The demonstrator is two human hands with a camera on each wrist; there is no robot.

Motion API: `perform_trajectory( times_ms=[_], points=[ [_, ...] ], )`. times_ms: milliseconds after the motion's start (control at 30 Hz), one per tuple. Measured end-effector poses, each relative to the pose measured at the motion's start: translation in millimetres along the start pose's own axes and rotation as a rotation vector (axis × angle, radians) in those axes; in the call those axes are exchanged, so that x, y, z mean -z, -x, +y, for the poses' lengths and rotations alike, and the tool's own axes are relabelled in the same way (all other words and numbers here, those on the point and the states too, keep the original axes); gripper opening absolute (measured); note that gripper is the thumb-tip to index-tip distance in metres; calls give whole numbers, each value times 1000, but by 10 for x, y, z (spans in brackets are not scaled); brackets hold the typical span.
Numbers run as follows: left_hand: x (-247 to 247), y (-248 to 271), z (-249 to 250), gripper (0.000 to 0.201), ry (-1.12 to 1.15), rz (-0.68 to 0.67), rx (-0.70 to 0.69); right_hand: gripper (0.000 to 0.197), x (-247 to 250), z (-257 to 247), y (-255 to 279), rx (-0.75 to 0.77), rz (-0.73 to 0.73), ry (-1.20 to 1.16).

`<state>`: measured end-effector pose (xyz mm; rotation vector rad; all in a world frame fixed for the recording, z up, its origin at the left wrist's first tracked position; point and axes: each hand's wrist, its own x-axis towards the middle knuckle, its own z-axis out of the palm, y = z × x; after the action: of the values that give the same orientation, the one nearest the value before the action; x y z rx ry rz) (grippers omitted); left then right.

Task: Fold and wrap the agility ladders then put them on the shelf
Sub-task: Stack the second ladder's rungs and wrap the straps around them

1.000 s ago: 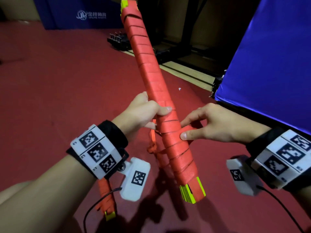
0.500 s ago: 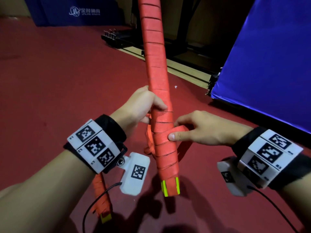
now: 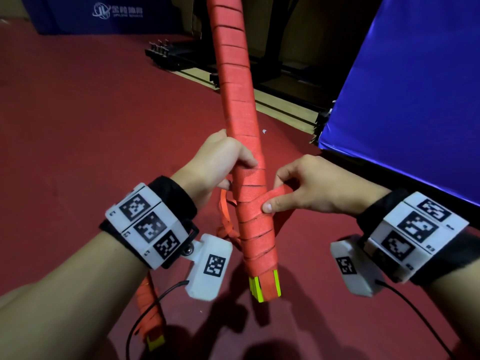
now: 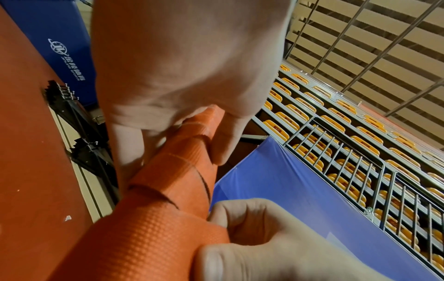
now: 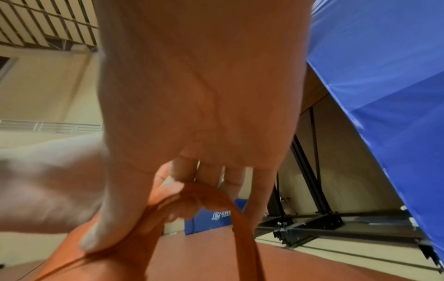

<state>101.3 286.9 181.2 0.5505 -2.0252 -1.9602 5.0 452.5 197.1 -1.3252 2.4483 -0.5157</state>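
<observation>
Above red floor point(image 3: 91, 126), left hand point(image 3: 215, 162) grips wrapped ladder bundle point(image 3: 241, 131) mid-length, right hand point(image 3: 309, 188) pinches loose strap point(image 3: 275, 193) against it.

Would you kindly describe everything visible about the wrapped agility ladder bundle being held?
The agility ladder bundle is a long stack of yellow-green rungs, showing at its lower end, spiral-wrapped in red woven strap. It stands nearly upright above the red floor, its top out of frame. The left hand grips its middle; the right hand pinches a strap loop against it lower down. Loose strap hangs behind.
</observation>
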Motion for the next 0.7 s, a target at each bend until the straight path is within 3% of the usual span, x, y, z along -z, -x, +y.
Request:
perform_trajectory(
  times_ms=[233,500,600,700],
  points=[
    [-50,-2,-49,22,-3,-43,-65,35,-58,-18,-23,-9,28,-58],
    [-147,-38,-140,30,-26,92,-118,36,-134,-40,21,-61,-15,26],
    [-127,-36,-104,31,-14,96,-103,21,-94,-11,38,-49,-99,-104],
    [-113,-23,-87,33,-5,104,-93,8,-56,30,39,-10,-79,-118]
  ],
)
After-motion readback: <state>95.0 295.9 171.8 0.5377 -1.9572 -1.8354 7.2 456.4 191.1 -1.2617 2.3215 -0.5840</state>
